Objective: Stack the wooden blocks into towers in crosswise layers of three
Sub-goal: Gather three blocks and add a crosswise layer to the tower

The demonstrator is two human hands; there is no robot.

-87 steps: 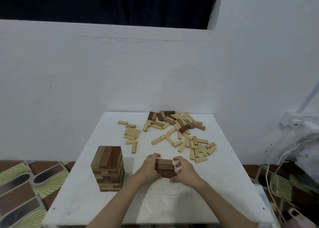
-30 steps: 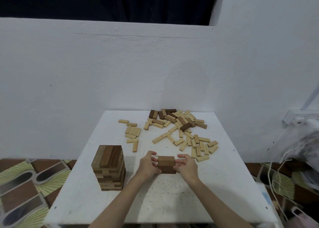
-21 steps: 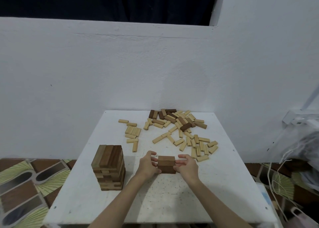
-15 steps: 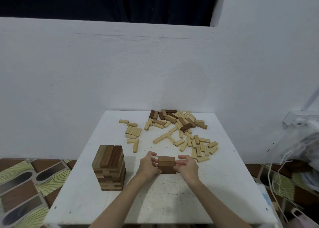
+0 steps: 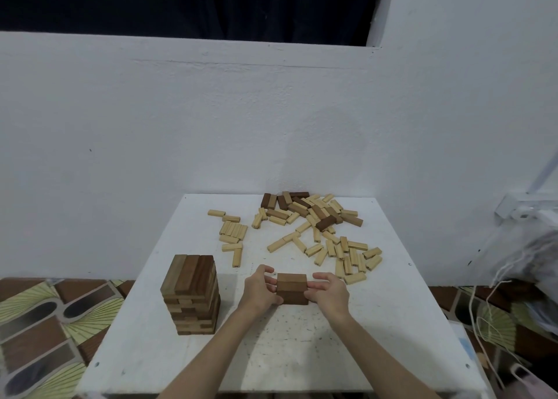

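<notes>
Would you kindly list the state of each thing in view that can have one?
finished tower: upright on the table, untouched.
small dark stack: low, squared between both hands.
left hand: fingers curled round the stack's left side.
right hand: fingers against the stack's right side.
loose blocks: scattered flat at the table's far end.
table: white, speckled.

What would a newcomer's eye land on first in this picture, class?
Probably the two hands, left hand and right hand, pressing a small dark block stack between them at the middle of the white table. Next, the taller finished tower standing to its left, then the loose blocks scattered across the table's far side.
</notes>
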